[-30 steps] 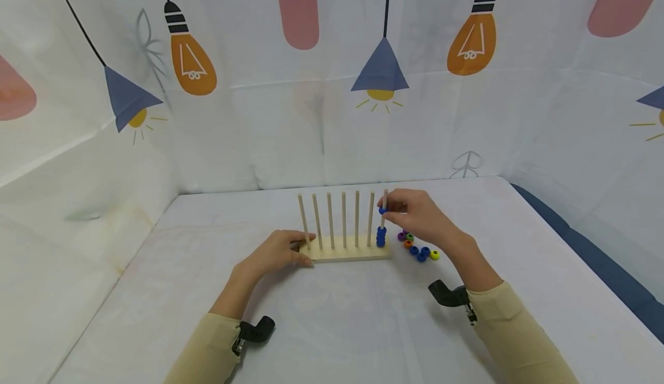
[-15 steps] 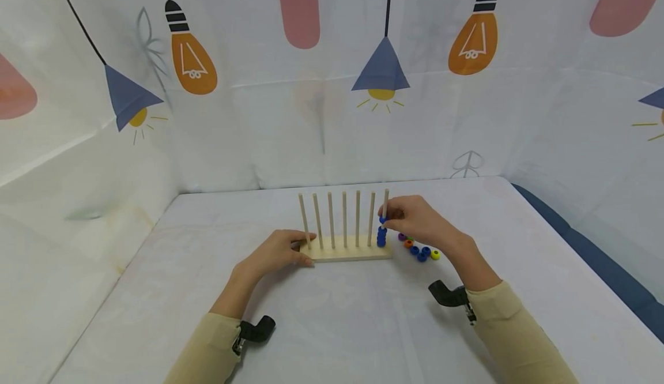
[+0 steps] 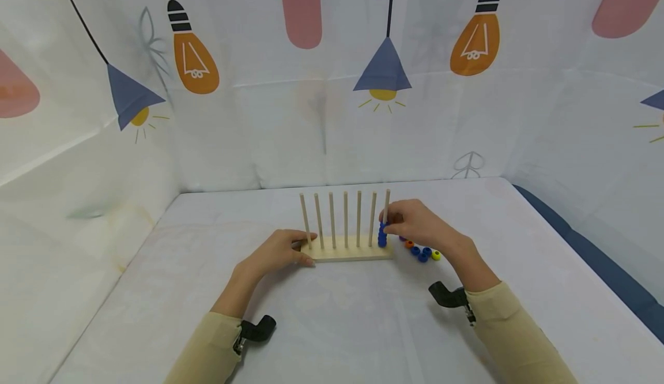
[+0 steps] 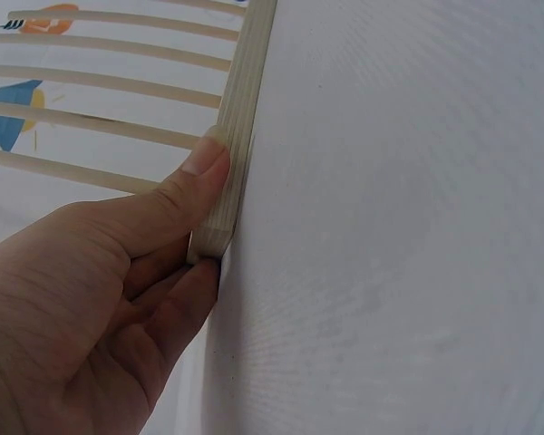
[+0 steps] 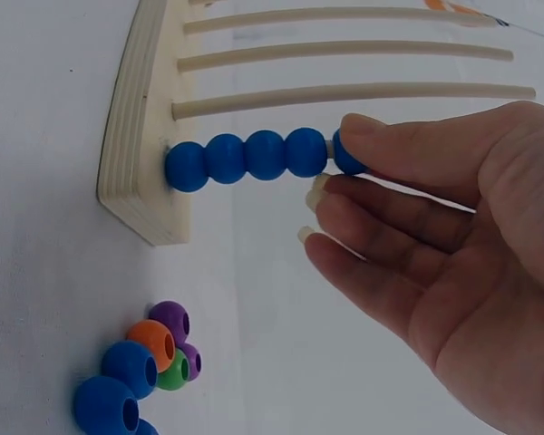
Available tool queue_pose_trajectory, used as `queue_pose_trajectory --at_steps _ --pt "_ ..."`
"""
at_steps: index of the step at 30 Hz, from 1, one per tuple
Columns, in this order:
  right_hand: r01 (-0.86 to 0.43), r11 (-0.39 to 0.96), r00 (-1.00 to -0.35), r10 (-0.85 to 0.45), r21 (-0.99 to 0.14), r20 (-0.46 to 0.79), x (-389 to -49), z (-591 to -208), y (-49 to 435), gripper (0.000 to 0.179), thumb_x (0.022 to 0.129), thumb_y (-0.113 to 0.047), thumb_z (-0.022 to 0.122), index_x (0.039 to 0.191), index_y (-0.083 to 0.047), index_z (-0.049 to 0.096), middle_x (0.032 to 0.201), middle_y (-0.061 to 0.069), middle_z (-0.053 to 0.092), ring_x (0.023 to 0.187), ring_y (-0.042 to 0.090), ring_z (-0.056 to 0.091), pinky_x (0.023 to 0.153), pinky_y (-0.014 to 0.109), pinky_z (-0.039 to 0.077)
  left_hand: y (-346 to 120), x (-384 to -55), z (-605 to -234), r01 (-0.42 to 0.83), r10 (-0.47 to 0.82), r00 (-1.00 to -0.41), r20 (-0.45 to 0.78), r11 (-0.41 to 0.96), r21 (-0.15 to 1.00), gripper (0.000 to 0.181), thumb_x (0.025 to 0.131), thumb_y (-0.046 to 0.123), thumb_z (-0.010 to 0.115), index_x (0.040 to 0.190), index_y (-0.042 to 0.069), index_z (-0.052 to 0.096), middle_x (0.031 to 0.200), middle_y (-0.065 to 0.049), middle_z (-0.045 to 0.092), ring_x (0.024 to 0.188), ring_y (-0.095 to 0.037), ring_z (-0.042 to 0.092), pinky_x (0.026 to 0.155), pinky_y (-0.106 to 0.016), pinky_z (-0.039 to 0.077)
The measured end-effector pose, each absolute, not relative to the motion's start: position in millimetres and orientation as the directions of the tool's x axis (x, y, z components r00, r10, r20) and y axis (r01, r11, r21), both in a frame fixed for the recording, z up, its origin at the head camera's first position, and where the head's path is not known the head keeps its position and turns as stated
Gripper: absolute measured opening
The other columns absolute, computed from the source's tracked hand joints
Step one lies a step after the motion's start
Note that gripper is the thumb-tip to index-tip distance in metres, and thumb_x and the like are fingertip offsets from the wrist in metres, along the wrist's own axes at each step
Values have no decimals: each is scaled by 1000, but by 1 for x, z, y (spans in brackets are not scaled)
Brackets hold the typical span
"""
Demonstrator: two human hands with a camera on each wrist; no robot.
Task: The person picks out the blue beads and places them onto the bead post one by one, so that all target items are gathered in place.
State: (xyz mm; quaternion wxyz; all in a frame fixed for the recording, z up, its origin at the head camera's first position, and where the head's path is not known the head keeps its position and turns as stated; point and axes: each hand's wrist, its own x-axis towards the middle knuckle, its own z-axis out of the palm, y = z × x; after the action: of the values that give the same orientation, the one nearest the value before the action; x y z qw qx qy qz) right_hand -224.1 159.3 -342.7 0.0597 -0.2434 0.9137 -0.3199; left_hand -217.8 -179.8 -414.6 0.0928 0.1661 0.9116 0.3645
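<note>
A pale wooden peg stand [image 3: 353,253] with a row of upright pegs stands on the table. My left hand [image 3: 277,249] grips the left end of its base; in the left wrist view the thumb lies along the base and the fingers curl against its end. At the rightmost peg, my right hand [image 3: 419,222] pinches a blue bead [image 5: 345,157] between thumb and fingers. The peg runs through this bead. Below it, several blue beads [image 5: 266,155] are stacked down to the base, and a small gap separates them from the held bead.
Loose beads lie right of the stand: several blue ones [image 5: 106,405], an orange one [image 5: 152,343], a green one [image 5: 174,371], purple ones [image 5: 170,320] and a yellow one [image 3: 436,255]. A white cloth with printed lamps hangs behind the table [image 3: 332,320].
My right hand has moved down the rightmost peg, bringing the blue bead closer to the stacked ones. My left hand keeps its hold on the base.
</note>
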Motion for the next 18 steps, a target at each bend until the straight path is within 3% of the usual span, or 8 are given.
queue_pose_trajectory --at_steps 6,11,18 --pt "-385 682 -871 -491 -621 0 -226 -345 161 23 92 -8 68 114 -3 68 95 13 73 82 28 65 68 29 54 -179 -218 -414 244 379 -924 -46 679 693 63 75 30 87 133 20 66 140 5 61 139 -21 49 113 -44 43" --pt "-398 675 -866 -499 -621 12 -225 -344 162 22 93 -9 68 115 -3 68 95 11 73 85 28 66 70 30 54 -179 -218 -412 242 386 -921 -53 672 700 62 76 29 87 133 19 65 140 6 61 139 -21 48 113 -44 42" --pt "-420 691 -861 -508 -588 19 -226 -344 165 16 93 -11 67 109 -9 69 93 13 71 75 24 63 65 28 52 -179 -218 -413 236 372 -927 -50 680 695 61 75 30 87 131 20 66 138 9 62 140 -20 48 114 -43 41"
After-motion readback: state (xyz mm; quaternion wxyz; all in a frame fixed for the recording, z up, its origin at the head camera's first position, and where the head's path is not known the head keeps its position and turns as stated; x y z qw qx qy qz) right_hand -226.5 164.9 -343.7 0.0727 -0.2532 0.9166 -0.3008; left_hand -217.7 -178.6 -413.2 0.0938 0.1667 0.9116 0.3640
